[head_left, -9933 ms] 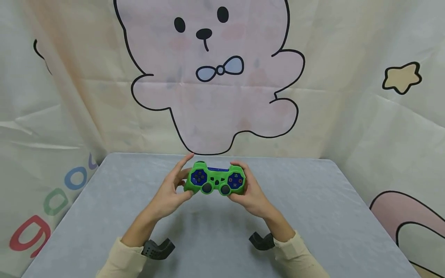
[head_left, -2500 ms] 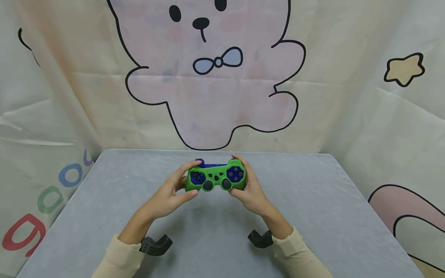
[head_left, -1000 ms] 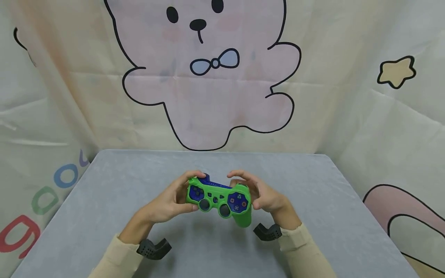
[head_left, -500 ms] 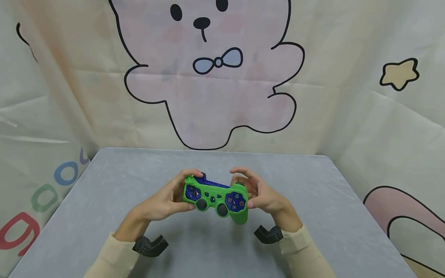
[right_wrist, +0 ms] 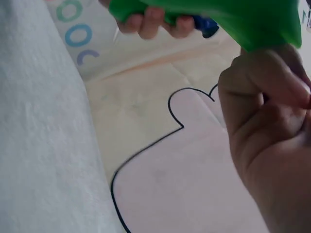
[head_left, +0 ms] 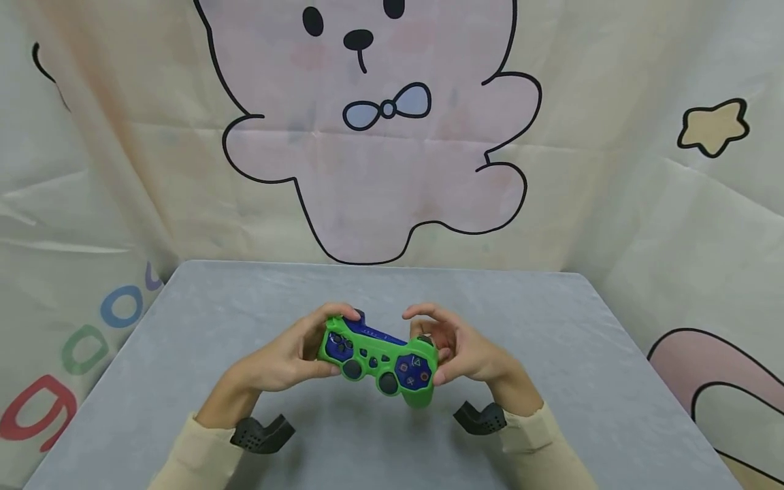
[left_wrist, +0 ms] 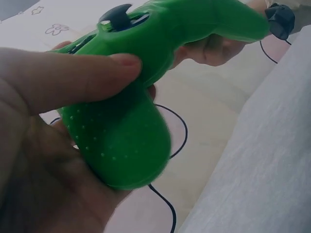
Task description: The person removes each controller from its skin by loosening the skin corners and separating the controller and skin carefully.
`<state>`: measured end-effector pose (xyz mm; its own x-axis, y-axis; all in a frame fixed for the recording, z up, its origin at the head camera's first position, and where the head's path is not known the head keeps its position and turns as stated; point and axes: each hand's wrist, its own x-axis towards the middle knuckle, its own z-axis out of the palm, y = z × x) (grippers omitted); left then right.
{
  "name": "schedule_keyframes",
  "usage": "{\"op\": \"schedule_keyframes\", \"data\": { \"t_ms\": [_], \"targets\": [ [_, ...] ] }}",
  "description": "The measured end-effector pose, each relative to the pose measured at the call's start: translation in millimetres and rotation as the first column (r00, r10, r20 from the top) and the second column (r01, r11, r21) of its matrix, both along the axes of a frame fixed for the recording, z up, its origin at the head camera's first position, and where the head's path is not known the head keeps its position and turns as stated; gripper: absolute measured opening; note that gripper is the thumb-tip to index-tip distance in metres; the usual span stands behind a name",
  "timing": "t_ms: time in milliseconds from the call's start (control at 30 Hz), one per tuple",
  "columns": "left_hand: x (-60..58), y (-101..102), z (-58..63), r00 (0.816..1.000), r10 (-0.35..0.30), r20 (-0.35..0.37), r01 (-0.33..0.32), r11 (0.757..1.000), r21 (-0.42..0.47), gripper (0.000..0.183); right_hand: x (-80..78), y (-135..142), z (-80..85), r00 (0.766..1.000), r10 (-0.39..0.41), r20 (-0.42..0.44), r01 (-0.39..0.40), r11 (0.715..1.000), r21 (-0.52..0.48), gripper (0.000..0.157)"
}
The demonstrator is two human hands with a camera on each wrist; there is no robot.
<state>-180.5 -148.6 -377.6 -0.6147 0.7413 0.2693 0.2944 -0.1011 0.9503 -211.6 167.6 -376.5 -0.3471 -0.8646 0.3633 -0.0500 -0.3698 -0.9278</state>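
Observation:
A game controller [head_left: 376,357] with a green rubbery cover [left_wrist: 116,145] and blue button faces is held above the table, its right end tilted lower. My left hand [head_left: 288,354] grips the left end, index finger by the blue shoulder buttons [head_left: 361,318] and thumb below. In the left wrist view that thumb [left_wrist: 97,80] presses on the green handle, which has small raised dots. My right hand [head_left: 468,350] has its thumb at the controller's right edge, index finger raised, other fingers bent behind. The right wrist view shows those fingers [right_wrist: 262,92] curled against the green right end.
A pale blue-grey cloth covers the table [head_left: 539,327]. Behind it hangs a cream curtain [head_left: 600,204] with a cartoon bear; more printed cloth runs along both sides. Black wrist cameras [head_left: 263,435] sit at the cuffs.
The controller has come lower and tipped down on its right. My right hand has shifted outward from the right handle, its index finger lifting off. Blue shoulder buttons on the left now show.

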Motion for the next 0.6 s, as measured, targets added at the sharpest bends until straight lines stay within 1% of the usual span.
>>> {"op": "schedule_keyframes", "data": {
  "t_ms": [67,100,133,200,267,333,367,433,500,600],
  "targets": [
    [1.2,0,0.9,1.0,-0.004,0.007,0.004,1.0,0.004,0.07,0.9,1,1.9,1.0,-0.021,0.002,0.021,1.0,0.013,0.07],
    [1.9,0,1.2,1.0,-0.007,0.015,0.007,1.0,0.008,0.07,0.4,0,2.3,1.0,-0.018,0.013,0.018,1.0,0.004,0.068],
    [2.2,2,0.9,0.999,-0.021,0.026,0.02,1.0,0.015,0.07,0.0,1,1.6,1.0,-0.005,0.029,0.005,1.0,-0.011,0.068],
    [2.9,6,-0.3,0.998,-0.051,0.043,0.05,0.998,0.03,0.07,-1.7,2,-0.9,0.996,0.046,0.077,-0.041,0.997,-0.061,0.065],
    [3.2,10,-1.5,0.996,-0.075,0.052,0.073,0.996,0.045,0.071,-3.5,1,-3.9,0.985,0.095,0.145,-0.08,0.991,-0.108,0.062],
    [3.3,12,-2.3,0.995,-0.079,0.062,0.076,0.996,0.05,0.071,-4.7,0,-6.9,0.972,0.112,0.206,-0.087,0.988,-0.129,0.059],
    [3.5,13,-2.6,0.996,-0.069,0.064,0.066,0.997,0.043,0.071,-5.0,0,-8.3,0.969,0.099,0.225,-0.072,0.989,-0.126,0.056],
    [3.7,12,-2.9,0.997,-0.043,0.066,0.041,0.999,0.032,0.071,-4.9,0,-10.0,0.971,0.041,0.234,-0.019,0.995,-0.098,0.055],
    [4.3,12,-2.6,0.998,-0.018,0.068,0.017,1.0,0.012,0.07,-4.9,0,-10.8,0.977,-0.017,0.211,0.03,0.998,-0.06,0.054],
    [4.6,11,-1.8,0.999,-0.005,0.039,0.005,1.0,-0.007,0.068,-4.9,3,-10.5,0.98,-0.075,0.183,0.08,0.997,-0.023,0.054]
  ]
}}
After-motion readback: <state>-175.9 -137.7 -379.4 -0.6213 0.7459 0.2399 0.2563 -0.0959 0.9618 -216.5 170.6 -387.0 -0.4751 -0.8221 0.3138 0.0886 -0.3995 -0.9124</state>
